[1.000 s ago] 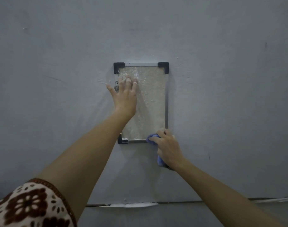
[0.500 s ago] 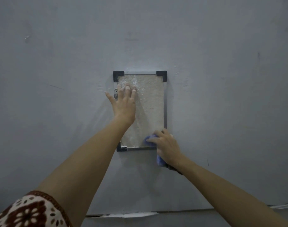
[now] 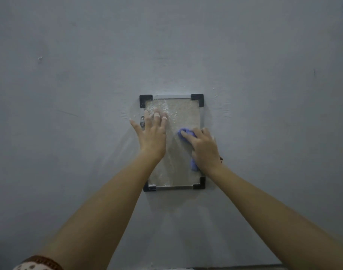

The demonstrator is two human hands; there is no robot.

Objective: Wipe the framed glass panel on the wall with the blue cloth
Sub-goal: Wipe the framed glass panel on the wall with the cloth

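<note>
Up from the bottom corner of the glass panel came the right hand, squeezing the blue cloth, while the left hand presses flat, fingers spread, on its left side.

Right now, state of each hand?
Left hand: open, fingers spread flat on the framed glass panel, holding nothing.
Right hand: closed on the blue cloth, pressing it to the glass.

On the wall, the glass panel bears the left hand left of the cloth under the right hand.
</note>
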